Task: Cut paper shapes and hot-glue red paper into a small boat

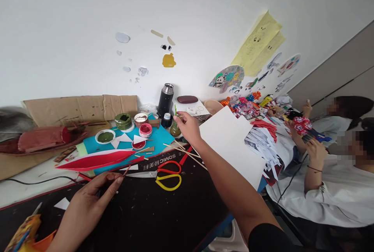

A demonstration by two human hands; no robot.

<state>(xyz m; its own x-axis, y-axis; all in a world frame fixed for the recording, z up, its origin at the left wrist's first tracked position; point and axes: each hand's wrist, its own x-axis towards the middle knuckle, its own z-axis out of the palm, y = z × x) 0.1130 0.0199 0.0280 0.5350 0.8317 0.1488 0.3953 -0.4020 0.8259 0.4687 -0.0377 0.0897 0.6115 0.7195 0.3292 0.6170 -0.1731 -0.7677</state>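
Note:
My left hand (93, 195) is closed, thumb and fingers pinching a thin reddish-brown stick (127, 171) above the black mat (146, 220). My right hand (188, 127) reaches toward the wall, its fingers closed on a slim green stick (175, 109) that stands over a small olive-coloured jar (175, 130). Whether the stick's lower end is inside the jar I cannot tell. Scissors (163, 174) with red and yellow handles lie on the mat, just right of my left hand. Behind that hand rests a pointed red paper piece (99, 160) with a white edge.
Paint pots, green (123, 121), white (141, 119) and red (145, 129), stand on blue paper (163, 139). A black flask (165, 102) is by the wall. Pale thin sticks (182, 149) and white sheets (224, 142) lie to the right, where two people (336, 181) sit.

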